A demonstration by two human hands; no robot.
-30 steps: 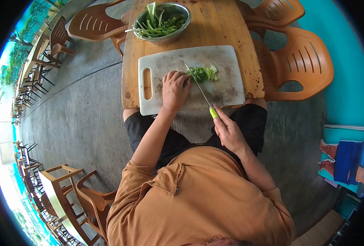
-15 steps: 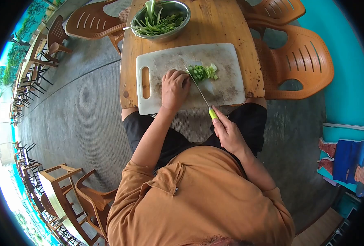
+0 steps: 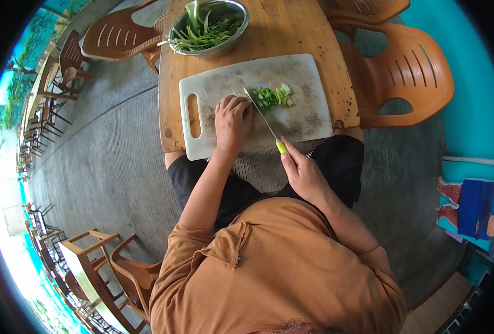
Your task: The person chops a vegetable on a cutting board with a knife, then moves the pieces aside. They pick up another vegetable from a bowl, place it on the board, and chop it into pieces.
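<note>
Here, a wooden table (image 3: pixel 283 30) bears a white board (image 3: pixel 308 106) and a metal bowl (image 3: pixel 224 49) of long greens (image 3: pixel 205 35). The left hand (image 3: pixel 233 123) curls, its grip hidden; the right hand (image 3: pixel 302 171) clasps a knife (image 3: pixel 268 123), blade beside chopped greens (image 3: pixel 272 98) on the white board.

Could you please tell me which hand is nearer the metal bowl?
The left hand: it's over the cutting board, on the near side of the metal bowl. The right hand, gripping the knife, is farther from it, toward the torso.
</note>
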